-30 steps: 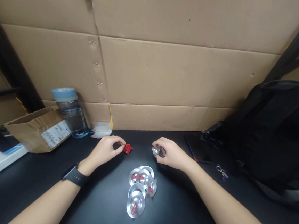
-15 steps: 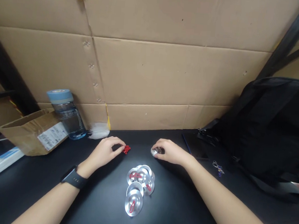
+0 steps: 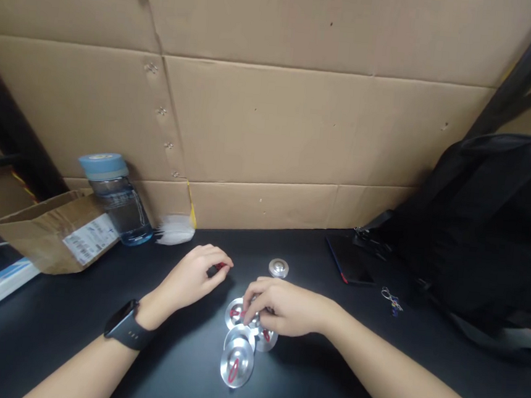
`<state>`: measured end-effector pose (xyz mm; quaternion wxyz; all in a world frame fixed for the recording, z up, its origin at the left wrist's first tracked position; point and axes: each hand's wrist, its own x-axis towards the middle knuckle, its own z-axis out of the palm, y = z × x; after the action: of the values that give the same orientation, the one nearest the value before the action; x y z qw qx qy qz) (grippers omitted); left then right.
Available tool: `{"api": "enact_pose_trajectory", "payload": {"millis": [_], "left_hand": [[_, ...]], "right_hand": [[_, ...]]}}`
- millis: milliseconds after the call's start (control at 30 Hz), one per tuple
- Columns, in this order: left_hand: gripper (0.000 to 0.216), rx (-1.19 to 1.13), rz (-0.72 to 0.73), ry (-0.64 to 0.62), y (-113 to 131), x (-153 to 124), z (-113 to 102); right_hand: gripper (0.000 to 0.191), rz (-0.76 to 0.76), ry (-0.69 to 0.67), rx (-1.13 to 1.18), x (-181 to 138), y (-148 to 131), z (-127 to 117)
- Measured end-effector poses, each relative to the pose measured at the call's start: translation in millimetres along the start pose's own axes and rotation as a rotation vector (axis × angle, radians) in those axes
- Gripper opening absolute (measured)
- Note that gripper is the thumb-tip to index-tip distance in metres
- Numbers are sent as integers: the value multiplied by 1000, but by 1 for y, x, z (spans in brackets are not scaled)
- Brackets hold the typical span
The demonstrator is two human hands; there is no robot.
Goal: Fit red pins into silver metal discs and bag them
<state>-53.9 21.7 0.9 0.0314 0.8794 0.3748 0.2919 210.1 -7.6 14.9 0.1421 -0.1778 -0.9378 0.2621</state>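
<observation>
My left hand, with a dark watch on the wrist, has thumb and index finger pinched together. A bit of red cord loops shows between these fingers; the rest of the loops is hidden. My right hand reaches over a loose pile of silver finger cymbals, fingers and thumb closing round one near the top. Part of the pile is covered by this hand. Red loops lie on several of the cymbals. Behind the right hand, a small stack of silver cymbals stands by itself on the black table.
On the left are a blue-lidded bottle, a brown paper bag and a white plastic bundle. A dark phone, a small trinket and a black backpack lie right. Cardboard walls the back.
My right hand has let go of the stacked cymbals at the back and come forward and left onto the pile. The left hand has shifted slightly right, covering the red loops.
</observation>
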Motion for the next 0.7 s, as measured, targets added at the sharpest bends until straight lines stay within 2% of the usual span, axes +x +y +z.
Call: {"api": "enact_pose_trajectory", "payload": {"millis": [100,200,300,467,567,700], "left_hand": [[16,-20,-2,0,2,0,0],[16,-115,-26,-14,8,1,0],[12,-334,-115,-44,16,1,3],[22,-736,-254,3,22,2,13],[23,-873,-277,24,21,2,15],[11,-842,-308,37,24,2,14]], "right_hand": [[39,42,66,50,-1,1,-5],[42,75,199,144,-2,3,-8],[44,73,333,275,-1,5,-8],[47,26,413,525,2,2,-4],[47,8,469,502,3,-1,-2],[49,27,526,320,5,1,3]]}}
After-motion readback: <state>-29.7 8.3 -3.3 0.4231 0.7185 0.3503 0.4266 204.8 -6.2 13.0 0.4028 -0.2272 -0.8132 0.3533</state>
